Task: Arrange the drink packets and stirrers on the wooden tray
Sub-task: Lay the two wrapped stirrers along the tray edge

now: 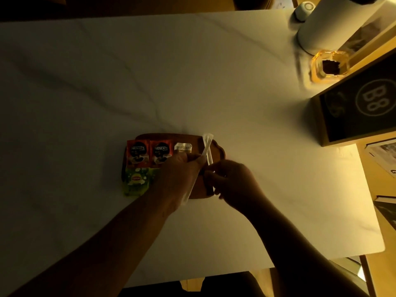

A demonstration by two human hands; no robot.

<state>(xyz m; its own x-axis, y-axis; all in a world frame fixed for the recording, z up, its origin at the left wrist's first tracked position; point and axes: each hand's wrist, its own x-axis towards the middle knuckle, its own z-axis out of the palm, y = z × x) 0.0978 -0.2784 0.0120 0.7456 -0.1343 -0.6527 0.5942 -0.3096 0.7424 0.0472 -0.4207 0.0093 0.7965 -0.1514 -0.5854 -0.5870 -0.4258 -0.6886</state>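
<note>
I see my left hand [182, 168] over the middle of the tray [218, 154], fingers drawn together and pinching a paper-wrapped stirrer [204, 153] that slants from the tray's far right part down under the hand to the near edge. My right hand [227, 179] sits just beside it at the tray's near right end, fingers curled and pinched on a second stirrer [209, 156], which lies close alongside the first; the two cross near their far tips. The tray rests on the white table [150, 71], near its front edge and about midway across. Along the tray's far edge two red packets [137, 153] lie side by side, touching, the left one overhanging the tray's left end, and a small white packet [182, 147] lies just to their right, partly under my left hand. At the tray's near left corner a green packet [136, 181] hangs over the edge onto the table. Well apart, at the table's far right corner, stand a white cylinder [325, 24], an amber glass dish [327, 65] and, nearer along the right edge, a dark box [360, 108] marked B8.
</note>
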